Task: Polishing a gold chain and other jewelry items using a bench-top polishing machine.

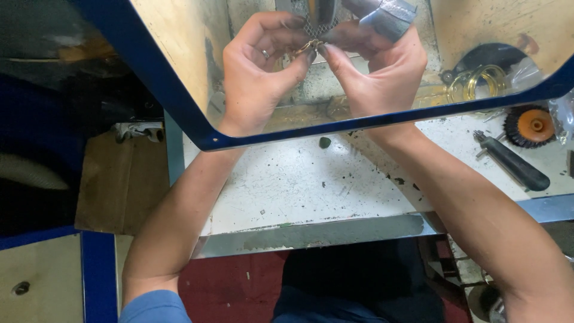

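fingertips (311, 55) seemingly around small metal piece (306, 46)

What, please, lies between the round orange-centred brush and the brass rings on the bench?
In the head view, the blue frame edge of the clear shield crosses between the brush and the brass rings.

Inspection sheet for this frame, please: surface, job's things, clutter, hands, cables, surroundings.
Surface: white bench, speckled with dark debris.
Job's things: small metal piece pinched between both hands behind a blue-framed shield.
Clutter: orange-hubbed brush wheel, black-handled tool, brass rings, green bit.
Hands: left hand and right hand both grip the piece; ring on the left.
Cables: nothing seen.
Surroundings: blue frame, plywood panel at left.
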